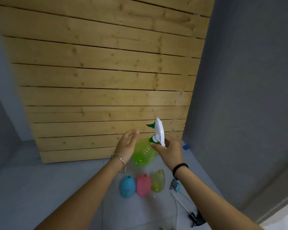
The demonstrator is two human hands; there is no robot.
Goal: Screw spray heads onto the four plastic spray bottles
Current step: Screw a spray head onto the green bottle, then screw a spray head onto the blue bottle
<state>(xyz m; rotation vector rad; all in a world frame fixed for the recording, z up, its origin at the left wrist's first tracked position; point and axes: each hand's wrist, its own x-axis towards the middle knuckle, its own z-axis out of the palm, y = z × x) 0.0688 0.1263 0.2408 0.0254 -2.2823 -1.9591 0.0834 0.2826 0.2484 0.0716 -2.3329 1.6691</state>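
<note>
A clear green spray bottle [144, 155] is held in the air, tilted, with a white and green spray head [158, 132] sitting on its neck. My right hand [170, 151] grips the bottle at the green collar just under the head. At the bottle's left side my left hand [127, 145] has its fingers spread and straight, and no finger wraps around the bottle. On the floor below stand a blue bottle [127, 188], a pink bottle [143, 185] and a yellow-green bottle [158, 182], all with bare necks.
A loose teal and grey spray head [175, 185] and a black spray head [196, 218] lie on the grey floor at the right, with white tubes [181, 201] between them. A wooden slat panel [106, 80] leans behind. A small blue object [186, 147] lies by the grey wall.
</note>
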